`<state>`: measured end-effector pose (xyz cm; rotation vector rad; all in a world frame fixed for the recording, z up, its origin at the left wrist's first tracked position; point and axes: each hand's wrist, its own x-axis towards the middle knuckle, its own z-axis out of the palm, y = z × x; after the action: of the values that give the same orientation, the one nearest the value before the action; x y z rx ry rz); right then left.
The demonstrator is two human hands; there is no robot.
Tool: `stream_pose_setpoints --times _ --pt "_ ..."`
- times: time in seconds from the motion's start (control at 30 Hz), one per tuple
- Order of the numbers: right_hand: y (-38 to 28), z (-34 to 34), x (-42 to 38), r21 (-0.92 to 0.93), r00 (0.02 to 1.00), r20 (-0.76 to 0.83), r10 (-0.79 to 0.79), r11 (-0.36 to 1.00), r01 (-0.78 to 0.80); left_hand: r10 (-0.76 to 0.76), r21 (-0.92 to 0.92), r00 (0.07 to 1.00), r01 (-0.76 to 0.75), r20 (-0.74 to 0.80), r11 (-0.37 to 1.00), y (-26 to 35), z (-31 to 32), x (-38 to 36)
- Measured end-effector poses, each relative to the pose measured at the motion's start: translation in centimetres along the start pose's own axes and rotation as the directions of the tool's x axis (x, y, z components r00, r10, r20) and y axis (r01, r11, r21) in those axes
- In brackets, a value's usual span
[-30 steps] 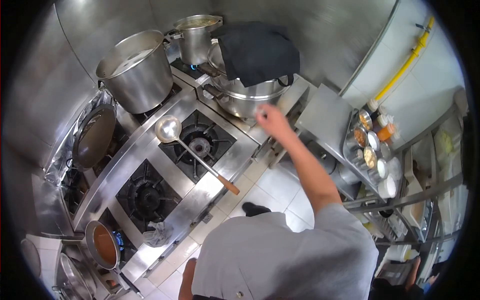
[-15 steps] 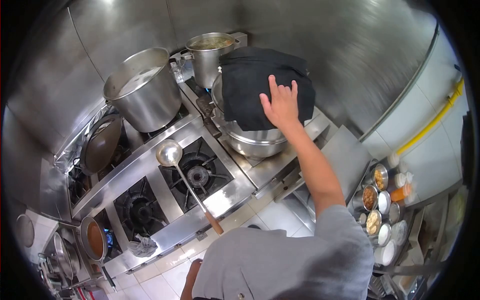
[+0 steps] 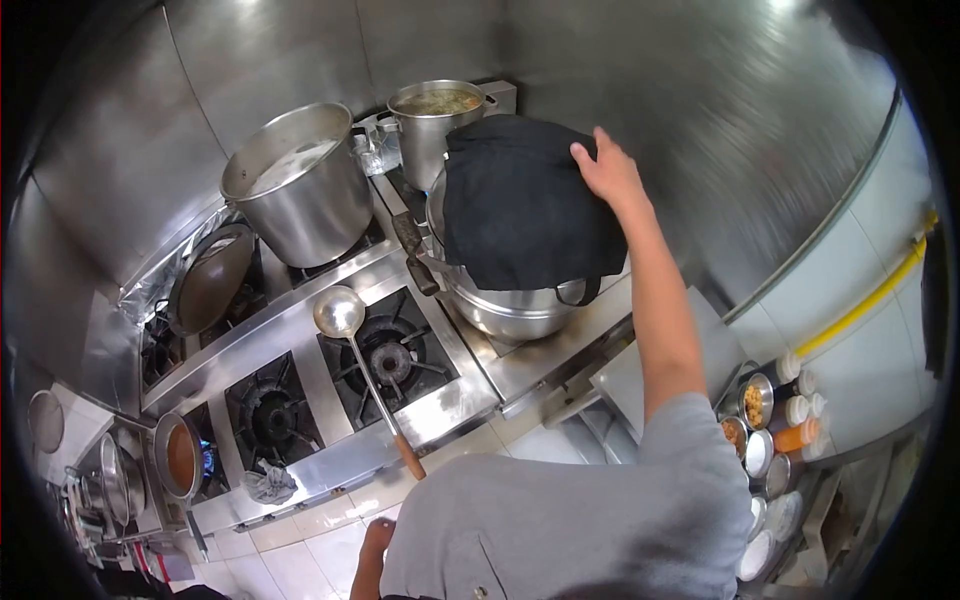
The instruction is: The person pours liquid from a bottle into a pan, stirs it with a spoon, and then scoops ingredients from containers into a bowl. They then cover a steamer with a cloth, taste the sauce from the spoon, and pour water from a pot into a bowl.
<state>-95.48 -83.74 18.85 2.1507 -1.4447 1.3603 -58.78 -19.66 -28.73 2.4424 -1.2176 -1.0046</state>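
A black cloth [image 3: 530, 205] is draped over a large round steel pot [image 3: 510, 308] at the right end of the stove. My right hand [image 3: 615, 175] is at the cloth's far right edge, its thumb and forefinger apart; the other fingers are partly hidden. A dark handle loop shows under the cloth's front corner. Low beside my body, my left hand [image 3: 377, 535] hangs over the floor, too little of its fingers showing to tell their pose. A ladle [image 3: 340, 312] with a wooden handle lies across the front burner, apart from both hands.
Behind the burners stand a tall stockpot [image 3: 305, 205] and a smaller pot [image 3: 422, 135] of broth. A wok [image 3: 212, 280] leans at the back left. A pan of brown sauce [image 3: 180, 460] sits over a blue flame. Ingredient bowls [image 3: 755, 402] are at the right.
My right hand has slid from the middle of the cloth to its far right edge. The cloth's front now hangs lower over the pot. The view has shifted slightly.
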Motion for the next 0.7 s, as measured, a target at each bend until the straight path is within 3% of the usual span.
stream_pose_setpoints --times 0.03,0.07,0.13,0.2,0.27,0.3,0.4,0.43,0.47,0.5,0.53,0.6,0.63,0.7 --pt "0.9 1.2 0.0 -0.027 0.981 0.149 0.127 0.992 -0.125 0.173 0.258 0.974 -0.206 0.145 0.944 -0.8 -0.3 -0.7" --pt "1.1 1.9 0.3 -0.071 0.923 0.292 0.25 0.968 -0.239 0.289 0.461 0.901 -0.416 0.324 0.784 -1.1 -0.5 -1.2" --pt "0.1 0.8 -0.1 -0.073 0.921 0.316 0.227 0.974 -0.215 0.218 0.485 0.909 -0.378 0.354 0.788 -2.2 -0.2 -3.2" --pt "0.1 0.5 -0.5 -0.023 0.958 0.221 0.184 0.983 -0.184 0.142 0.506 0.907 -0.345 0.396 0.791 -2.9 0.9 -4.9" --pt "-0.2 -0.1 -0.1 0.018 0.963 0.218 0.161 0.985 -0.169 0.222 0.421 0.893 -0.389 0.393 0.819 -3.8 1.2 -6.2" --pt "-0.2 -0.3 0.1 0.056 0.967 0.211 0.141 0.986 -0.156 0.148 0.379 0.931 -0.275 0.333 0.884 -4.0 1.8 -5.8" --pt "-0.1 -0.1 0.5 0.042 0.992 0.118 0.036 0.998 -0.041 0.149 0.277 0.961 -0.212 0.232 0.937 -4.3 2.2 -4.9" --pt "0.1 -0.2 0.6 0.041 0.992 0.117 0.038 0.998 -0.043 0.15 0.278 0.961 -0.214 0.233 0.936 -5.4 2.0 -7.6" --pt "0.1 -0.3 0.7 0.002 0.997 0.067 -0.039 0.999 0.039 -0.018 0.097 0.989 0.003 0.149 0.995 -4.9 1.6 -7.4" --pt "0.1 -0.4 0.7 -0.04 0.993 0.02 -0.12 0.992 0.12 -0.201 -0.104 0.975 0.211 0.099 0.972 -2.3 1.3 -4.1" --pt "0.1 -0.5 0.6 -0.039 0.993 0.019 -0.12 0.992 0.12 -0.201 -0.104 0.975 0.211 0.097 0.972 -1.0 0.8 -3.8" --pt "-0.3 -1.0 0.2 -0.005 0.999 -0.005 -0.051 0.999 0.05 -0.315 -0.278 0.949 0.307 0.015 0.91 1.2 -0.3 -3.5" --pt "-0.4 -1.2 0.0 -0.005 0.999 -0.006 -0.051 0.999 0.051 -0.072 -0.144 0.992 0.056 -0.108 0.988 1.1 -0.4 -2.8" --pt "-1.0 -1.9 -0.4 0.049 0.996 0.083 -0.017 0.999 0.013 -0.097 -0.159 0.991 0.082 -0.088 0.984 1.2 0.1 -1.9"
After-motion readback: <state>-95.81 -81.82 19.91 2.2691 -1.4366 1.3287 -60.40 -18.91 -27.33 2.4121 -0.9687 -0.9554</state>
